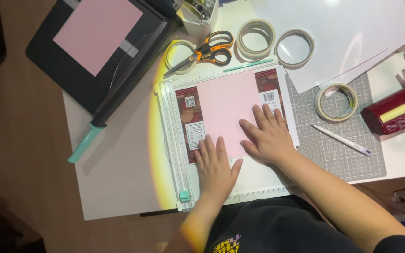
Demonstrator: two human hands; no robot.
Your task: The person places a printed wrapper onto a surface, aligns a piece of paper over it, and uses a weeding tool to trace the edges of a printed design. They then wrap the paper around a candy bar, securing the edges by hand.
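A pink paper sheet [223, 105] lies over a dark red printed sheet [188, 115] on a white sliding paper trimmer [176, 154]. My left hand [216, 166] rests flat, fingers apart, on the pink sheet's lower left corner and the trimmer bed. My right hand [267, 136] presses flat on the sheet's right side, fingers spread. Neither hand holds anything. The trimmer's teal blade slider [184, 195] sits at the near end of its rail.
A black guillotine cutter [94, 56] with a pink sheet stands at the back left. Orange-handled scissors [205, 52], several tape rolls [256, 38], white sheets [338, 33], a grey cutting mat [338, 145] with a craft knife [341, 139] and a red tape dispenser [394, 115] surround the trimmer.
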